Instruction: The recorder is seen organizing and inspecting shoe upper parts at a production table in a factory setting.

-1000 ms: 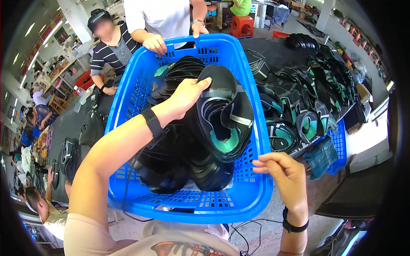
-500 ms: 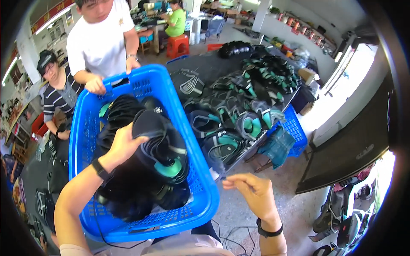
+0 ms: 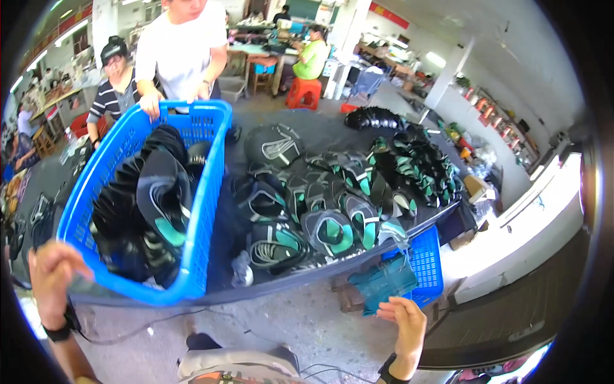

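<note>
Head view: L hand (image 3: 56, 278) empty, fingers loose, by near-left side of blue bskt (image 3: 211, 173); R hand (image 3: 406, 329) empty, half-curled. Bskt, on table (image 3: 307, 125), well filled w/ black/teal pcs (image 3: 163, 192); loose pcs (image 3: 329, 232) remain outside.

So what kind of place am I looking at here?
Probably a small factory or workshop, perhaps for shoe parts: many similar black-and-green pieces lie across a long dark table, dark curved pieces fill a large blue basket, and workbenches stand behind.
</note>
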{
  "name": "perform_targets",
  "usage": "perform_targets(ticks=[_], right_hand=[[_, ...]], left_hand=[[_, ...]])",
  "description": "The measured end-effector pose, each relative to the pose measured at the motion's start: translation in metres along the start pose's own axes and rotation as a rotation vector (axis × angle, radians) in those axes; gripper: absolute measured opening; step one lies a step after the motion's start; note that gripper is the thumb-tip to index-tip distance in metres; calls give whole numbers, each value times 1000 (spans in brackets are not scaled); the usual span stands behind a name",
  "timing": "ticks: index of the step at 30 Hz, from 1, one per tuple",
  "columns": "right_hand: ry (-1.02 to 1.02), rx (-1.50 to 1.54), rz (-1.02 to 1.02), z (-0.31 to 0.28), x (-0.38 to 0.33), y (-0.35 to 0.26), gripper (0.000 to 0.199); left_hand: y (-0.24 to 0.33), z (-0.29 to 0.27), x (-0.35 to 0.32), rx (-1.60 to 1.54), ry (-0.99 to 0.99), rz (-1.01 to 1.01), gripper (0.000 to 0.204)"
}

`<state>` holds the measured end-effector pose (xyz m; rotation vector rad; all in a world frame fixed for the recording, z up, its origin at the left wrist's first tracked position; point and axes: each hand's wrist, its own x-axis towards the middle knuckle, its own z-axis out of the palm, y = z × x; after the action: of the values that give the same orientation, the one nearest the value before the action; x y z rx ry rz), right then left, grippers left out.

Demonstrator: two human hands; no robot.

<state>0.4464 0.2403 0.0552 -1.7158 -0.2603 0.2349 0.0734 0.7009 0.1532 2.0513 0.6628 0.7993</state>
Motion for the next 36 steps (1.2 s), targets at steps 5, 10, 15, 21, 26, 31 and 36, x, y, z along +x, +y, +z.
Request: perform_targets(ticks=[5,10,15,21,26,31,36], right_hand=[[-633,-510,-156,-4,41,43,32],[-1195,-500,-313,1,72,65,40],[-953,-489,-398,-9,91,87,40],[-1154,-676,-181,-13,148,130,45],[-571,-771,-404,25,248,169,60],[-740,-601,-260,41,292,156,36],[-970,-406,-19,36,311,177,27]], left_hand=[[46,126,-83,-297,-506,-458,24],[-8,267,-140,-334,-595,-720,28],[-108,366,-207,-524,-132,-1045,24],[-158,478,-165,-450,-296,-1091,26],[-141,561,-74,-283,-287,-838,28],[-129,612,-50,-586,15,-797,27],[-79,627,-36,-229,54,-877,25]])
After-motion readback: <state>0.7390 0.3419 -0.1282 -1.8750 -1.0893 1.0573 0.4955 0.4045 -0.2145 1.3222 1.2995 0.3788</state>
